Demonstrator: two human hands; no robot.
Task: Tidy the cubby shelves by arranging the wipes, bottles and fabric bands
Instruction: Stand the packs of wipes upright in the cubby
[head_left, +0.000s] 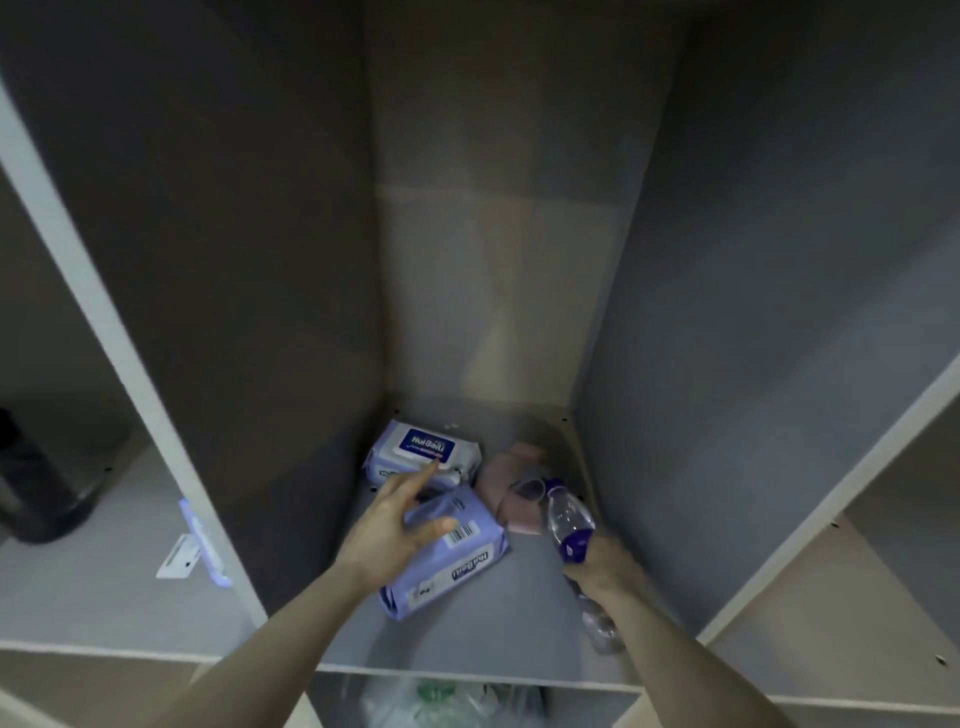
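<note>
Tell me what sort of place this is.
Probably a storage or changing area at home: open cubby shelves with plain panel walls, stocked with wipes packs, a plastic bottle and pink fabric bands.

— What did the person have on?

— Nothing that showed. Both forearms were bare all the way down to the bottom edge of the view, with no sleeve or cuff in sight.

— Anything on the left hand (387, 530), the one nearer the wipes pack (444, 553)?

— It was bare: no glove, ring or band that could be made out, and the wrist was plain.

— And the right hand (602, 566), farther from that pack?

— Also ungloved, with a bare wrist. The dim light left finer detail such as nails unclear.
</note>
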